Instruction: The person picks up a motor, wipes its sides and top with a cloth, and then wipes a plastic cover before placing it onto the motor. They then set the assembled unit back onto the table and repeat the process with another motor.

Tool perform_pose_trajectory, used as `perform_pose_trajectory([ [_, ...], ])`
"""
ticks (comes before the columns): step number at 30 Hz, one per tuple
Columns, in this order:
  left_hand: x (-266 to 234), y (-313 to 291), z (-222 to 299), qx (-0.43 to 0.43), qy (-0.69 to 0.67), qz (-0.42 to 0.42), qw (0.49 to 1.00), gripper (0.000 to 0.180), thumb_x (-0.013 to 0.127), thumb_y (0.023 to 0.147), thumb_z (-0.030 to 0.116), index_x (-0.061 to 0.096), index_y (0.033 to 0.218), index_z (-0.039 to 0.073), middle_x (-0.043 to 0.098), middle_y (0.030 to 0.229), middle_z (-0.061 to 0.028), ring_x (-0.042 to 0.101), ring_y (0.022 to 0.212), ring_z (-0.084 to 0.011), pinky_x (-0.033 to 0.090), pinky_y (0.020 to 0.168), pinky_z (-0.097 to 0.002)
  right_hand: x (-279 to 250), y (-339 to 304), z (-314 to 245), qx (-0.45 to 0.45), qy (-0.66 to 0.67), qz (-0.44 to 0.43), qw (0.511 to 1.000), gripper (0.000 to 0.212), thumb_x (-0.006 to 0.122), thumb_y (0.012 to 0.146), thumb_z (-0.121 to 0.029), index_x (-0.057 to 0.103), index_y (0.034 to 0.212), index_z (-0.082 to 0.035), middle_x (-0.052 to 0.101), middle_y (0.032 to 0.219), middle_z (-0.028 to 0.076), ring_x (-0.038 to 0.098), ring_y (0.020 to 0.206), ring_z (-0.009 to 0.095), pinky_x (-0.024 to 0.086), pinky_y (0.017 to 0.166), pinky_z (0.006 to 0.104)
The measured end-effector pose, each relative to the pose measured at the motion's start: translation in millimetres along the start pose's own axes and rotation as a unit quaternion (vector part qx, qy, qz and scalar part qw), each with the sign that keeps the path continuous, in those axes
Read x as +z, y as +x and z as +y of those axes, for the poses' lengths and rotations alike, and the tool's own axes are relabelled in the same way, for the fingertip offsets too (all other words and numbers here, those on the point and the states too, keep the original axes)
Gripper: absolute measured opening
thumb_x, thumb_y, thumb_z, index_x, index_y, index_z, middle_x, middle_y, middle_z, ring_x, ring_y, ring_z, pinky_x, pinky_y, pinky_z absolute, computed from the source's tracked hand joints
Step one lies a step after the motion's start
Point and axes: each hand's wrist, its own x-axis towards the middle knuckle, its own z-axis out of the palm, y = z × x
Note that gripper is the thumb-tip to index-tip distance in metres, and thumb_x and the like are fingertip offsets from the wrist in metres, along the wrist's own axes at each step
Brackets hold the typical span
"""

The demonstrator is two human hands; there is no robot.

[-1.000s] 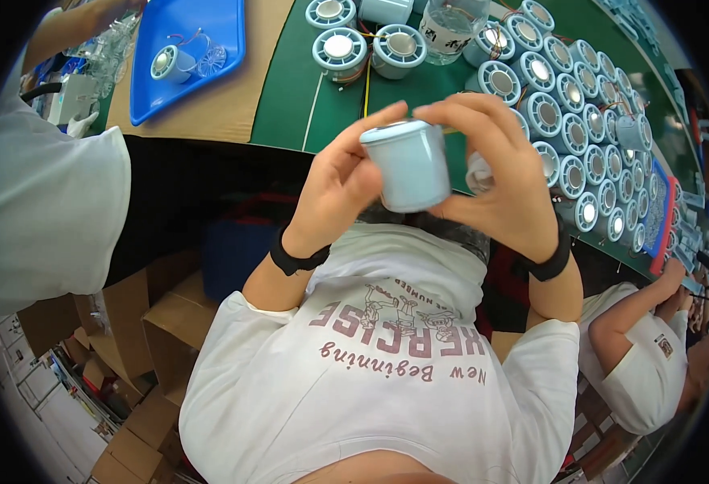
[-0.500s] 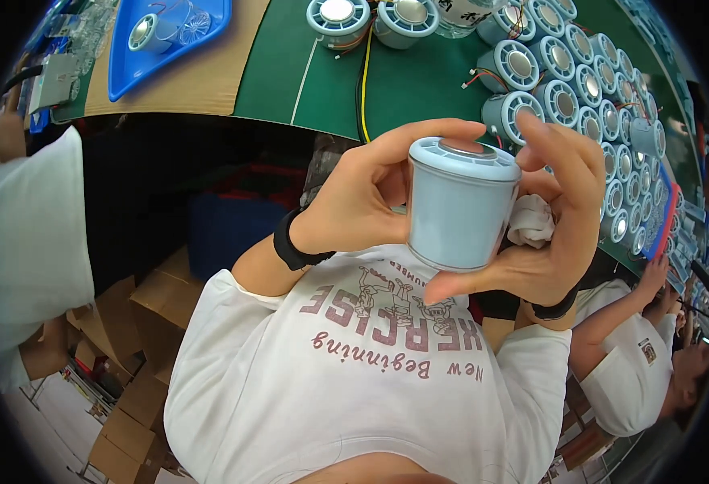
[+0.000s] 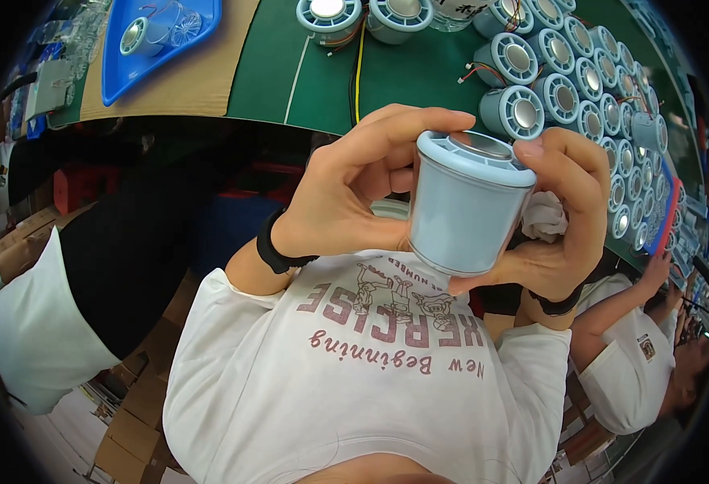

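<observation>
Between my two hands, in front of my chest, is a light blue cup-shaped unit [image 3: 471,214] with a slotted rim, a silver disc on top and a clear outer layer round its wall. My left hand [image 3: 354,194] grips its left side, index finger along the top rim and thumb low on the wall. On the other side my right hand [image 3: 572,218] presses its index fingertip to the rim and its thumb near the bottom edge. A crumpled white cloth or tissue [image 3: 543,216] sits within the curl of the right hand. The unit leans slightly.
Rows of similar blue units [image 3: 560,97] with thin wires stand on the green table [image 3: 270,81] at right. A blue tray [image 3: 120,77] holding one unit lies on cardboard [image 3: 209,85] at far left. Co-workers are at left and right [image 3: 621,347]; cardboard boxes [image 3: 133,431] lie below.
The unit has shifted slightly right and tilted a little more. My right index finger, earlier raised off it, now rests on the rim. The person at left has moved.
</observation>
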Motion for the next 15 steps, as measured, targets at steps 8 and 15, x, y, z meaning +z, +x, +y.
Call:
perform_pose_trajectory([
  [8,-6.0,0.2,2.1,0.076,0.086,0.003,0.993,0.093,0.085,0.062,-0.001,0.039,0.143,0.0,0.038,0.141,-0.0151,0.051,0.123,-0.0259,0.046,0.1,-0.0362,8.2,-4.0,8.7,0.081,0.08,-0.003,0.994,0.071,0.091,0.053,-0.018,0.062,0.117,-0.007,0.061,0.115,0.008,0.059,0.092,0.02,0.046,0.064,0.0267],
  [15,0.8,7.3,7.9,0.149,0.174,0.042,0.973,0.131,0.094,0.054,0.01,0.008,0.153,0.008,0.05,0.128,-0.0212,0.055,0.119,-0.0354,0.046,0.098,-0.0456,10.1,-2.0,12.9,0.078,0.078,-0.04,0.993,0.068,0.084,0.06,-0.007,0.057,0.122,-0.007,0.062,0.119,0.007,0.06,0.094,0.019,0.048,0.068,0.0258],
])
